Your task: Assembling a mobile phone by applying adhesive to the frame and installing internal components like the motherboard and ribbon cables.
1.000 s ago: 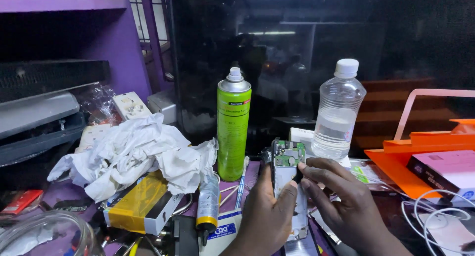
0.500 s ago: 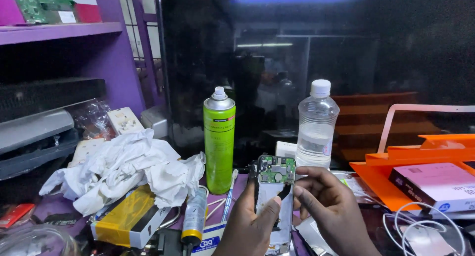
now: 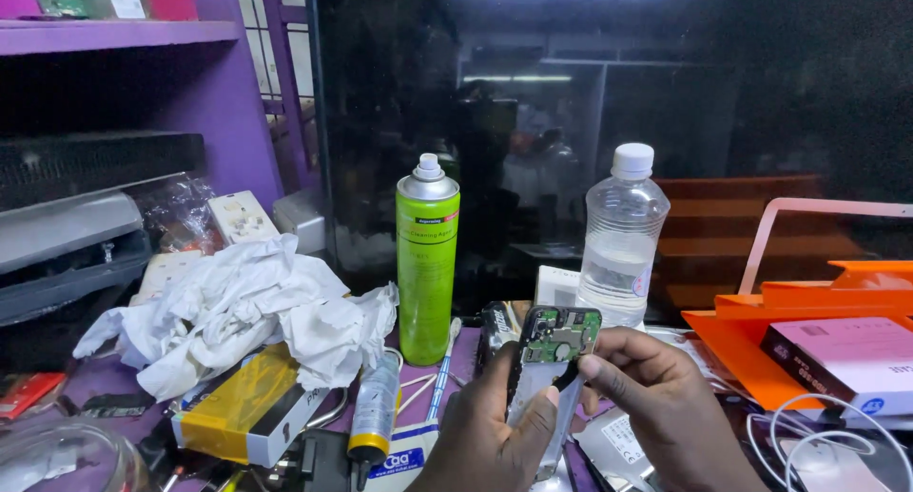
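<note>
Both hands on an opened phone

Leftmost, a crumpled white cloth [image 3: 238, 307] lies heaped on the cluttered bench above a yellow box [image 3: 249, 414]. Further right, a green spray can [image 3: 427, 259] stands upright behind the left hand [image 3: 495, 430], which grips the lower body of the opened phone [image 3: 547, 359], thumb pressed across its pale back. That phone stands nearly upright between the two hands, green circuit board showing at its top. A clear plastic bottle [image 3: 623, 240] stands just behind it. On the right, the right hand [image 3: 656, 406] pinches the phone's upper right edge with its fingertips. An orange tray [image 3: 751, 345] sits at the far right.
</note>
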